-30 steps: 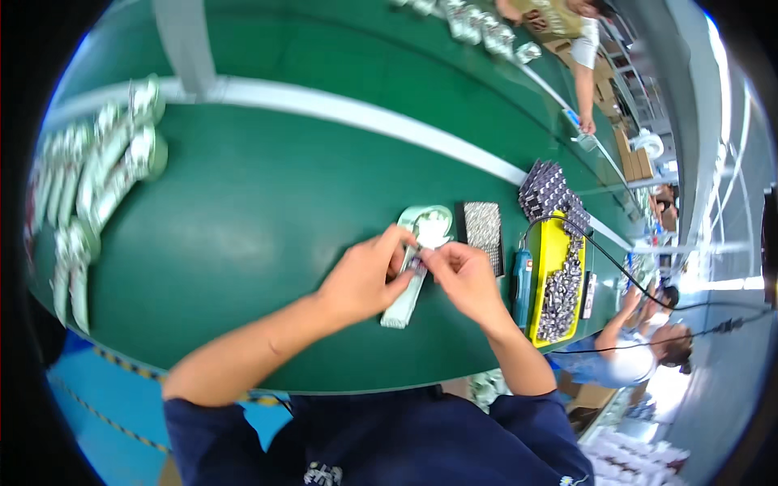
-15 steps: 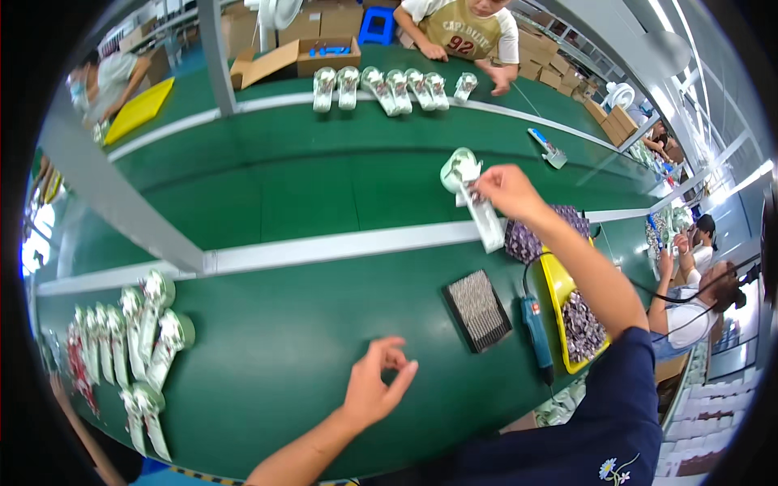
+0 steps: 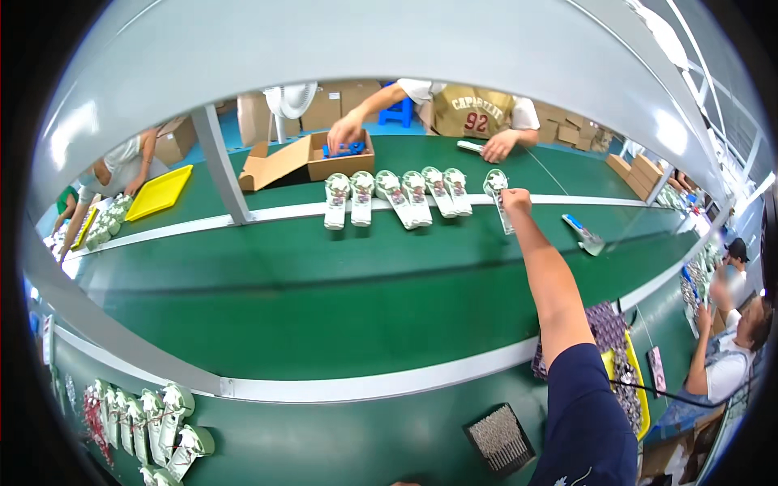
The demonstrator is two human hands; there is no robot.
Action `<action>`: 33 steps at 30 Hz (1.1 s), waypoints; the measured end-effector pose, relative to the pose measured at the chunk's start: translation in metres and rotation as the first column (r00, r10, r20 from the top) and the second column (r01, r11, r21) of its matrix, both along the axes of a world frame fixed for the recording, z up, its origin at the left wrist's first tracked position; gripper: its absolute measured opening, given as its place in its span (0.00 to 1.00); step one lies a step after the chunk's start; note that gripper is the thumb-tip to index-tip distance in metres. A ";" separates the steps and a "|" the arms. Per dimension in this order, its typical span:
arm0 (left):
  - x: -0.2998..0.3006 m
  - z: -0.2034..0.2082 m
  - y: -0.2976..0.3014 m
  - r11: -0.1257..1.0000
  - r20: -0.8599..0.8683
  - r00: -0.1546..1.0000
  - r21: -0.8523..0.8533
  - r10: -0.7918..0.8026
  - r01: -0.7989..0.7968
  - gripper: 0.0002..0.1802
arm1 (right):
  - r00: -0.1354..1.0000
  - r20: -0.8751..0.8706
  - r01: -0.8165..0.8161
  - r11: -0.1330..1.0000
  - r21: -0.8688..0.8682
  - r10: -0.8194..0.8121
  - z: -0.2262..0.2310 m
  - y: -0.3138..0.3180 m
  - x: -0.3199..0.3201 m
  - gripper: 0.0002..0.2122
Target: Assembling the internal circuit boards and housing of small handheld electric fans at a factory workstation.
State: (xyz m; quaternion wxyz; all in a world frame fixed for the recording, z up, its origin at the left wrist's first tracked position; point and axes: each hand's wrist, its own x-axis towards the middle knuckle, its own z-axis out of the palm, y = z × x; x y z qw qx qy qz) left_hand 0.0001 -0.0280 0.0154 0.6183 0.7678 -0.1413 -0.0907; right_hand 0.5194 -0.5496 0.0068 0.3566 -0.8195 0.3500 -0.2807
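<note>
My right arm stretches far across the green conveyor. At its end my right hand [image 3: 517, 199] is closed on the edge of a pale green handheld fan shell [image 3: 495, 183] with a round head and a long handle. The shell is at the far white rail, handle toward me. Left of it several similar fan shells [image 3: 391, 188] lie in a row across that rail, with reddish parts inside. Only a sliver of my left hand [image 3: 405, 483] shows at the lower edge; its fingers are hidden.
Across the belt a person's hand [image 3: 501, 147] is beside a pale part; the other reaches into a cardboard box [image 3: 340, 167]. A blue-handled tool [image 3: 582, 233] lies on the belt. Nearer are a black box of screws [image 3: 500, 437], a yellow tray [image 3: 642, 389] and more fan shells [image 3: 154, 421].
My right hand has carried the fan shell forward from over the near rail to the far rail. My left hand has dropped almost out of view. The view has tilted toward the far side.
</note>
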 end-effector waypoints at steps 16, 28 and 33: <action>0.022 -0.017 -0.025 0.990 0.109 0.989 -0.097 -0.096 0.106 0.07 | 0.698 0.677 -0.707 0.375 0.600 0.232 0.023 0.135 -0.163 0.12; 0.008 0.036 0.283 0.288 0.652 0.493 0.403 0.576 -0.869 0.32 | -0.184 0.319 -0.693 -0.353 0.629 0.930 0.030 0.339 -0.599 0.08; 0.030 0.051 0.309 0.500 0.389 0.760 0.582 0.521 -0.641 0.36 | 0.210 0.340 -0.638 -0.135 0.758 0.916 0.010 0.346 -0.626 0.07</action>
